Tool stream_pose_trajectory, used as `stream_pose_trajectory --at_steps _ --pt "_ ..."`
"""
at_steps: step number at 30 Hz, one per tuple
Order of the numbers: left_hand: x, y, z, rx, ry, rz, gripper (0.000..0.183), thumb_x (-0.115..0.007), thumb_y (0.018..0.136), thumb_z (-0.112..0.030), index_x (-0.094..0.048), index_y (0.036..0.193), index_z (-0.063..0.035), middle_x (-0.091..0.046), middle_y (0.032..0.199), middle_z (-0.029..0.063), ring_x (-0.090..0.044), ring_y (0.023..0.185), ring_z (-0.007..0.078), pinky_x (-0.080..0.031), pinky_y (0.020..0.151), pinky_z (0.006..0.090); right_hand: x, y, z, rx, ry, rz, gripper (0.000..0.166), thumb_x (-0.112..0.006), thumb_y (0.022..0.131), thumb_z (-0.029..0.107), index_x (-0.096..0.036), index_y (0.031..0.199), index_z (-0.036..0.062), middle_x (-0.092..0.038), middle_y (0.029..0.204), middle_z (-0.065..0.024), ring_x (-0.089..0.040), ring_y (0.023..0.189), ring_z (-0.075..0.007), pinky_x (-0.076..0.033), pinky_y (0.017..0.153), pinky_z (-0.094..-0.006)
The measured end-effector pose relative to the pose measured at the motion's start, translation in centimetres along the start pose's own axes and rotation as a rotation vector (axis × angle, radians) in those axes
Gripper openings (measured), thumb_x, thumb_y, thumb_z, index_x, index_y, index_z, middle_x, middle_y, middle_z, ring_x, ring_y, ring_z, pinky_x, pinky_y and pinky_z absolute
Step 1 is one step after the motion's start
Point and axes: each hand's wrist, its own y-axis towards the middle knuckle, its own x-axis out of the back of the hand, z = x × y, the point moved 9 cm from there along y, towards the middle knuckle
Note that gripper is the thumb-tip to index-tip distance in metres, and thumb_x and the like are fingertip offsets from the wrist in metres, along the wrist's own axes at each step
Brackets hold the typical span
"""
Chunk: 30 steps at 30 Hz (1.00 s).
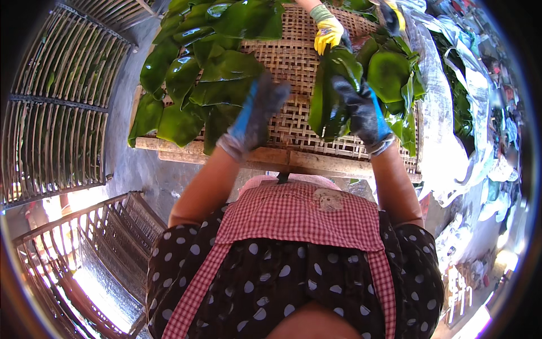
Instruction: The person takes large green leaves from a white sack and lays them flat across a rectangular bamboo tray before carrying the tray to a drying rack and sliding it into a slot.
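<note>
Glossy dark-green leaf pieces lie overlapping over the left of a woven bamboo tray with a bamboo edge. My left hand, in a black and blue work glove, is blurred above the near leaf pieces; whether it holds anything is unclear. At the right, my right hand, gloved alike, touches a long wet green leaf piece, thumb and fingers spread over its right side. Beyond that piece is a co-worker's hand in a yellow glove. More leaf pieces are heaped to the right.
Another gloved hand of a co-worker is at the tray's far right. A slatted rack with green leaves stands left, stacked woven trays lower left. White plastic sheeting borders the tray's right side, beside more greenery.
</note>
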Motion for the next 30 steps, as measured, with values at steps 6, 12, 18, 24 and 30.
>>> stream_pose_trajectory --at_steps 6,12,18,24,30 --pt "-6.3 -3.3 2.7 0.201 -0.061 0.112 0.044 -0.054 0.097 -0.023 -0.043 0.138 -0.0078 -0.053 0.133 0.0099 -0.054 0.12 0.0236 -0.048 0.098 0.0454 -5.0 -2.3 -1.0 -0.162 0.14 0.002 0.032 -0.058 0.097 0.018 -0.056 0.126 0.0035 -0.064 0.114 -0.0024 -0.061 0.098 -0.0117 -0.051 0.084 -0.0278" --pt "1.6 -3.6 4.6 0.129 0.543 -0.261 0.027 -0.059 0.095 -0.018 -0.06 0.119 -0.0039 -0.065 0.093 -0.0005 -0.059 0.085 0.0085 -0.051 0.068 0.0255 6.3 -4.0 -11.4 -0.139 -0.002 -0.108 0.05 -0.063 0.093 0.029 -0.046 0.133 0.0023 -0.062 0.119 -0.0108 -0.062 0.103 -0.0203 -0.051 0.089 -0.0345" --pt "0.7 -4.0 1.6 0.032 0.967 -0.242 0.04 -0.061 0.094 -0.021 -0.053 0.128 -0.0005 -0.065 0.107 0.006 -0.058 0.091 0.0134 -0.05 0.08 0.0296 7.6 -6.5 -0.6 0.22 -1.797 -0.248 0.074 -0.071 0.08 0.038 -0.041 0.137 0.0043 -0.061 0.111 -0.0158 -0.063 0.092 -0.031 -0.051 0.079 -0.0416" --pt "-2.1 -4.8 -0.3 -0.248 1.066 -0.232 0.047 -0.067 0.09 -0.016 -0.05 0.131 -0.0002 -0.059 0.116 0.01 -0.056 0.103 0.0164 -0.047 0.087 0.0299 16.3 -3.0 -3.2 -0.07 -2.091 -0.207 0.046 -0.07 0.079 0.028 -0.056 0.12 0.0126 -0.058 0.122 -0.0144 -0.061 0.1 -0.0287 -0.052 0.079 -0.0413" --pt "-10.5 -0.1 -1.0 -0.43 1.081 0.07 0.069 -0.072 0.085 -0.01 -0.035 0.142 0.0007 -0.042 0.144 0.0163 -0.045 0.13 0.0256 -0.038 0.106 0.0372 18.3 -1.2 3.1 0.095 -0.412 -0.347 0.037 -0.061 0.085 -0.009 -0.055 0.121 -0.0065 -0.059 0.103 -0.0027 -0.053 0.091 -0.0103 -0.044 0.083 -0.0216"
